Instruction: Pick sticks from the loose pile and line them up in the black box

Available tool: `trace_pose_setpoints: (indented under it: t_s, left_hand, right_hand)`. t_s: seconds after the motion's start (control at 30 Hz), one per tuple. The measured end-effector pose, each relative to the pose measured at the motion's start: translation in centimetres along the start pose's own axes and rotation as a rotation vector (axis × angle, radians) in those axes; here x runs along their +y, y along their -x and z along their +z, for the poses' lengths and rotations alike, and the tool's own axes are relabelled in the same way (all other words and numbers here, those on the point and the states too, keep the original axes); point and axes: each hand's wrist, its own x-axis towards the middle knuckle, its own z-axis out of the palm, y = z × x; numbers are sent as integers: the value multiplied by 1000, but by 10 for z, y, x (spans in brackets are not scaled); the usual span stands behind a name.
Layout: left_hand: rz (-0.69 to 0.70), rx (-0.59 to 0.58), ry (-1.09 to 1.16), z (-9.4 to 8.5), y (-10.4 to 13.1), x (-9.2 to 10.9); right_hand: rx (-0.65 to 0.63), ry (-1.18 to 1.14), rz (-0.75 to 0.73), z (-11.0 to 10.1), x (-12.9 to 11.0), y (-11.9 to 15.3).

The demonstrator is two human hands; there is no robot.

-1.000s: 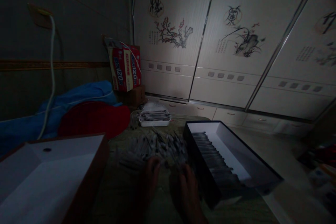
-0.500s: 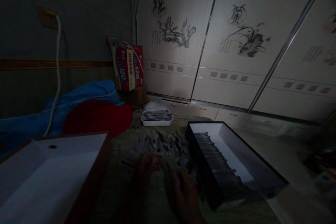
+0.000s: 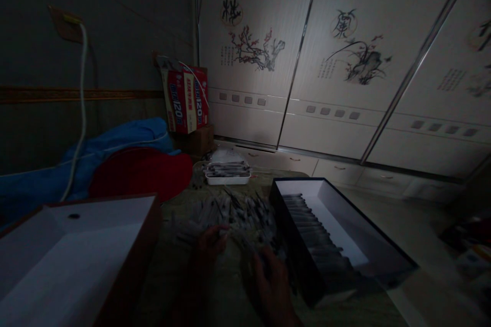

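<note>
Dim light blurs the table's middle, where a loose pile of thin pen-like pieces [image 3: 230, 209] lies. My left hand [image 3: 210, 245] is at the pile's near edge, fingers drawn together around something small I cannot make out. My right hand [image 3: 270, 281] is right of it and closer to me, fingers curled round a slim dark pen-like piece [image 3: 249, 245] that points up and left. Beside my right hand stands a dark-rimmed box [image 3: 345, 214], with a row of similar dark pieces [image 3: 314, 235] along its left side.
A white tray [image 3: 228, 180] of thin pieces stands at the table's far edge. At left is a brown-sided box [image 3: 148, 235] with a white interior. Behind it lie a red round item [image 3: 141, 173] and blue cloth [image 3: 126, 135]. A red carton [image 3: 186, 99] stands farther back.
My left hand has shifted slightly left, and its fingers have changed position. My right hand stays near the same place, still curled. The camera view has moved slightly.
</note>
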Motion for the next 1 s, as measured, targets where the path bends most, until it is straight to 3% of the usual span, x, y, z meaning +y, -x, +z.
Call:
trace_pose_setpoints:
  t_s: [0.13, 0.33, 0.7, 1.0]
  left_hand:
    - [7, -46, 85, -4, 3, 2]
    - [1, -15, 205, -1, 8, 8]
    - [41, -13, 109, -1, 5, 4]
    - [49, -43, 60, 8, 6, 3]
  right_hand:
    - [9, -27, -63, 4, -2, 2]
    - [-44, -50, -84, 3, -10, 2]
    - [-33, -24, -123, 8, -4, 4]
    - [-103, 18, -116, 9, -4, 5]
